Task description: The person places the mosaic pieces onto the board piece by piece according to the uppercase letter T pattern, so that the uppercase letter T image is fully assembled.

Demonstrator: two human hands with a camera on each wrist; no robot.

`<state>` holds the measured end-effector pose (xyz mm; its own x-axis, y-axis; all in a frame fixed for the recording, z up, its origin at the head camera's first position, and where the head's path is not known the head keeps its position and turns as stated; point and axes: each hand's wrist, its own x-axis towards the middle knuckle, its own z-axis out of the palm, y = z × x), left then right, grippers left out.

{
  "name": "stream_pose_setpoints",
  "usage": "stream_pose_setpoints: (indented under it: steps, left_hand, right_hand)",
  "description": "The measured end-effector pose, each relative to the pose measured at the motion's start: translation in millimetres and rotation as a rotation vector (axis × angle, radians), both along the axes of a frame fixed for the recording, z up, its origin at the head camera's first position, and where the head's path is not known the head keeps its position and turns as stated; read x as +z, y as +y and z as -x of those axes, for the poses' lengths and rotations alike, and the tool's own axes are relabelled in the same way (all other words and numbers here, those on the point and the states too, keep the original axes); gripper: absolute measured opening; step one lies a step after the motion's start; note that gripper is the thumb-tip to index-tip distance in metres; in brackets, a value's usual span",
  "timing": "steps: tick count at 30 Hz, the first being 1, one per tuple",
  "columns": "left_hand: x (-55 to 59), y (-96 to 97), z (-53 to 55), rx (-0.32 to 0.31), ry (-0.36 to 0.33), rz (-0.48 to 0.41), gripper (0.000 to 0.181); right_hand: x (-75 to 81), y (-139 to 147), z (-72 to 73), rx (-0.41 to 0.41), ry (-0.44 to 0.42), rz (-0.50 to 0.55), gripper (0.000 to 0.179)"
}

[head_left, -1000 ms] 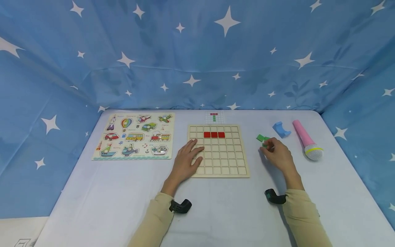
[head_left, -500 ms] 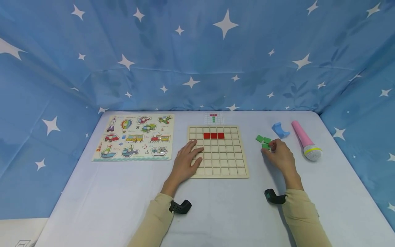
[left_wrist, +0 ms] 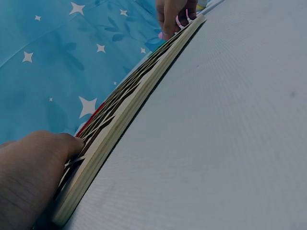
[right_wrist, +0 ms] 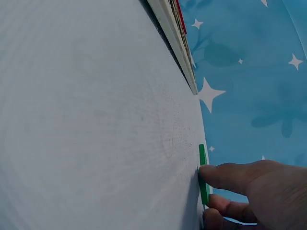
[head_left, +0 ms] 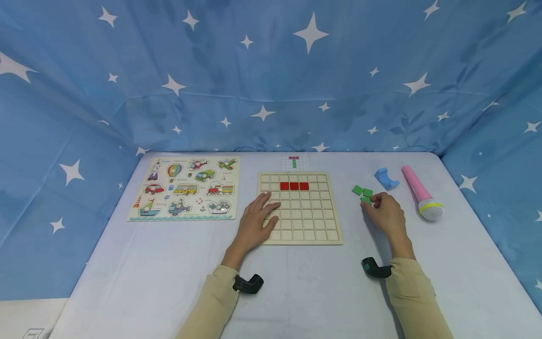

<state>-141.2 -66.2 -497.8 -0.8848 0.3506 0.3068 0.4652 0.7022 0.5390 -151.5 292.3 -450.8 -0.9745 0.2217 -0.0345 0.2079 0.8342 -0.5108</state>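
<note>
My left hand [head_left: 254, 220] lies with spread, straight fingers over the left side of a wooden grid board [head_left: 309, 224]. Three red square tiles [head_left: 294, 186] form a row near the board's top. To the right of the board, my right hand [head_left: 386, 214] pinches the nearest green square tile [head_left: 365, 200] at the table surface. Two other green tiles [head_left: 357, 190] lie just beyond it. In the right wrist view, the thumb [right_wrist: 225, 175] touches the green tile's [right_wrist: 202, 155] edge, with fingertips at its other end. The left wrist view shows my left thumb at the board's edge [left_wrist: 120, 120].
A picture card [head_left: 294, 162] with a red and green T on a grid lies behind the board. At left is a vehicle peg puzzle [head_left: 182, 188]. A blue curved block [head_left: 386, 179] and a pink toy microphone [head_left: 417, 186] lie at right. A starry curtain [head_left: 271, 75] hangs behind.
My right fingers have shifted slightly at the green tiles, uncovering more of them, and the thumb and index finger now meet the nearest one. My left hand stays in place on the board.
</note>
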Motion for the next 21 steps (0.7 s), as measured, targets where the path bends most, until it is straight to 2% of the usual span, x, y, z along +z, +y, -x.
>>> stream_pose_setpoints:
  steps: [5,13,21]
  left_hand:
    - [0.1,0.6,0.2,-0.002,0.001,-0.007,0.036]
    - [0.1,-0.7,1.3,-0.002,-0.016,-0.004,0.036]
    - [1.8,0.8,-0.3,-0.007,0.0,-0.014,0.036]
  right_hand:
    - [-2.2,3,-0.9,0.007,0.018,0.068,0.037]
    - [-3.4,6,-2.7,0.011,0.098,0.202,0.031]
    - [-4.4,-5,1.2,-0.003,0.158,0.293,0.03]
